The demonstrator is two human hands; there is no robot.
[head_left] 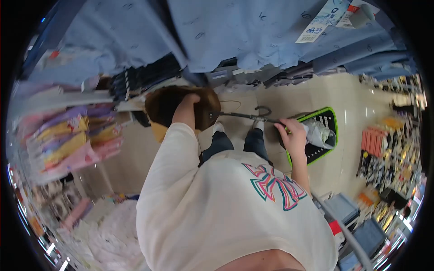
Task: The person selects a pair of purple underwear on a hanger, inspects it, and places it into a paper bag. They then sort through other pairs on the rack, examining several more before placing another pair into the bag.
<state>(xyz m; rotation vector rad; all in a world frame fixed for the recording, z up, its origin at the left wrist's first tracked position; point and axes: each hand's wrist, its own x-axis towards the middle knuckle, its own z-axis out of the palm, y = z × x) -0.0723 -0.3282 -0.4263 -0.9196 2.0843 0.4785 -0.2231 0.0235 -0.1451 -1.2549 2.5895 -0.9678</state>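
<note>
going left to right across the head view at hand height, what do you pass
colourful packs on the shelf → left hand gripping the brown garment → hanger → right hand → green-rimmed basket → orange packs

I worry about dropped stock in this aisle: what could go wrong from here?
The brown garment, gripped by the left hand, seems only partly on the hanger and might slide to the floor. The right hand holds the hanger's far end close over the green-rimmed basket, so the hanger could catch its rim.
</note>
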